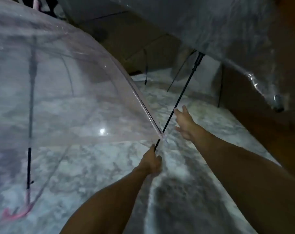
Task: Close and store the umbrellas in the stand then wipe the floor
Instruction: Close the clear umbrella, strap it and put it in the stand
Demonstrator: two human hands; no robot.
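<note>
Two open clear umbrellas fill the view. The pink-trimmed umbrella (62, 85) lies on its side at the left, its black shaft ending in a pink hooked handle (18, 212) near the floor. The second clear umbrella (202, 26) hangs tilted across the top right, and its black shaft (182, 97) slants down to the middle. My left hand (151, 162) is shut around the lower end of that black shaft. My right hand (183, 122) is open with spread fingers, just right of the shaft and touching or nearly touching it.
The floor (96, 173) is pale marbled tile. A brown wall or cabinet (261, 132) runs along the right side and across the back. A rib tip (278, 103) of the upper umbrella hangs at the right.
</note>
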